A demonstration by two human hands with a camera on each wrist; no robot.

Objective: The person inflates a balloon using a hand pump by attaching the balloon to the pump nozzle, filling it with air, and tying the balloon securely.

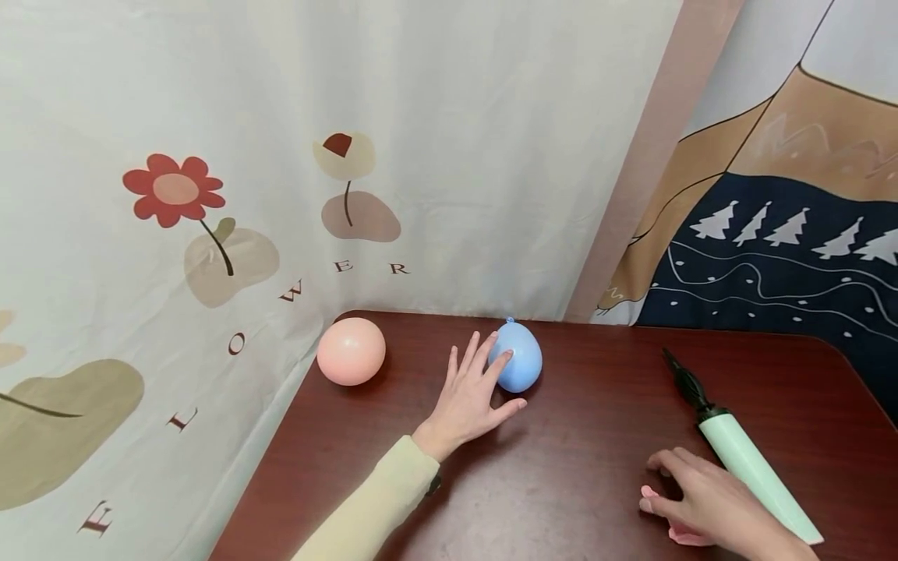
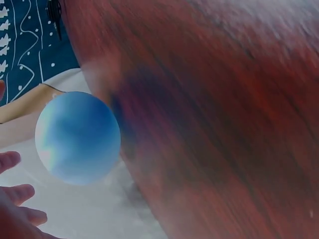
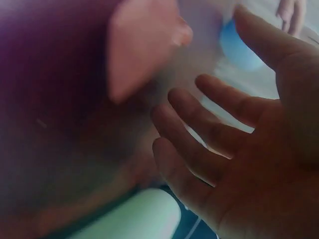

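Note:
A blown-up blue balloon [image 1: 521, 358] with its knot at the top rests near the table's back edge. My left hand [image 1: 468, 397] reaches over its left side with spread fingers, fingertips overlapping the balloon in the head view. In the left wrist view the same blue balloon [image 2: 78, 138] is beside the fingers [image 2: 20, 194]. Toward the front right, my right hand [image 1: 708, 499] hovers above a limp pink balloon [image 1: 684, 536], partly hidden beneath it. The right wrist view has the fingers [image 3: 219, 129] loosely bent and apart from the pink balloon [image 3: 142, 47].
A blown-up peach balloon [image 1: 351, 351] sits at the table's back left corner. Beside my right hand lies a hand pump [image 1: 758, 471], pale green with a black nozzle. Printed curtains [image 1: 491, 156] hang right behind the dark red table [image 1: 596, 436].

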